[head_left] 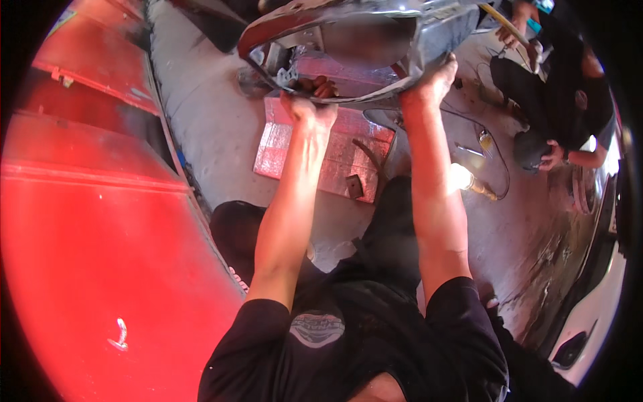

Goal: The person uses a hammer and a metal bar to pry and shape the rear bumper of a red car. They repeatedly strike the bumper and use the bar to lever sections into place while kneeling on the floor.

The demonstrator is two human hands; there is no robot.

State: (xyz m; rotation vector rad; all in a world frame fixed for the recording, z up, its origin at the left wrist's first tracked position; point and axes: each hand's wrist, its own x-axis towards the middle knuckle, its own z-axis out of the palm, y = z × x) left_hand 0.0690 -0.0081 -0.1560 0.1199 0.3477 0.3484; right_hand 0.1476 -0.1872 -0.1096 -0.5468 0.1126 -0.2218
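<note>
Both my hands hold up a curved sheet-metal body panel (pixel 450 30) with a large opening through it, out in front of me at arm's length. My left hand (pixel 311 100) is closed round its lower rim, the fingers curling up inside the opening. At the lower right corner my right hand (pixel 432 84) grips the panel from outside; some of its fingers are hidden behind the metal. Below lies a silver foil mat (pixel 288 144) on the floor, bearing a small dark block (pixel 353 186) and a curved strip (pixel 368 153).
A red vehicle panel (pixel 100 241) fills the left side. At right, a person in black (pixel 569 87) crouches, one hand on a wooden handle (pixel 502 21), the other on a dark round object (pixel 529 149). A lit lamp (pixel 461 177) and cable lie nearby; a white car (pixel 593 315) stands at far right.
</note>
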